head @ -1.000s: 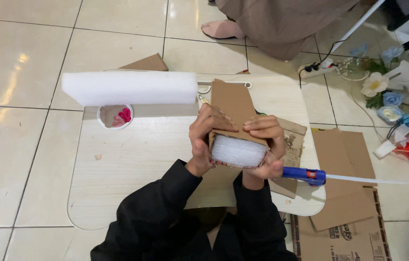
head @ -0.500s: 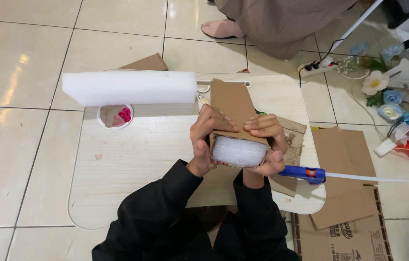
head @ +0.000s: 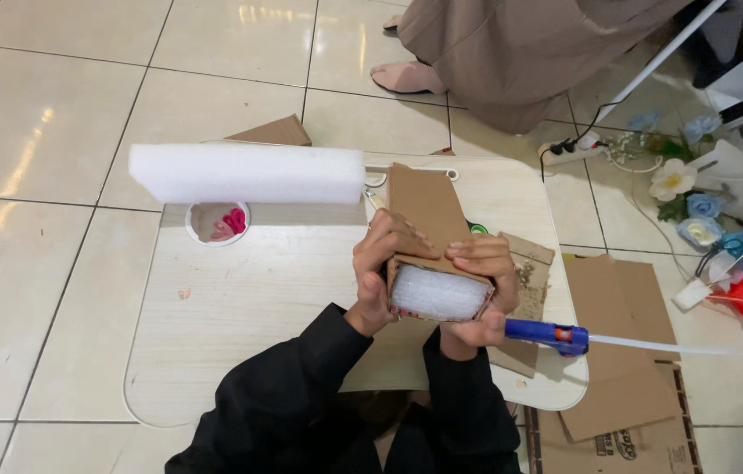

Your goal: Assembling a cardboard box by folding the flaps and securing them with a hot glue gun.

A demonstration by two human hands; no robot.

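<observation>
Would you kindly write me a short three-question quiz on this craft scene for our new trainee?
1. True or false: both hands, left hand and right hand, grip the brown cardboard box with white foam inside.
2. Where does the long white foam block lie?
A. on the tiled floor
B. across the far edge of the pale low table
C. inside the box
3. Fill in: the blue glue gun lies on the table to the ____ of the person's hands.

Key
1. True
2. B
3. right
</observation>
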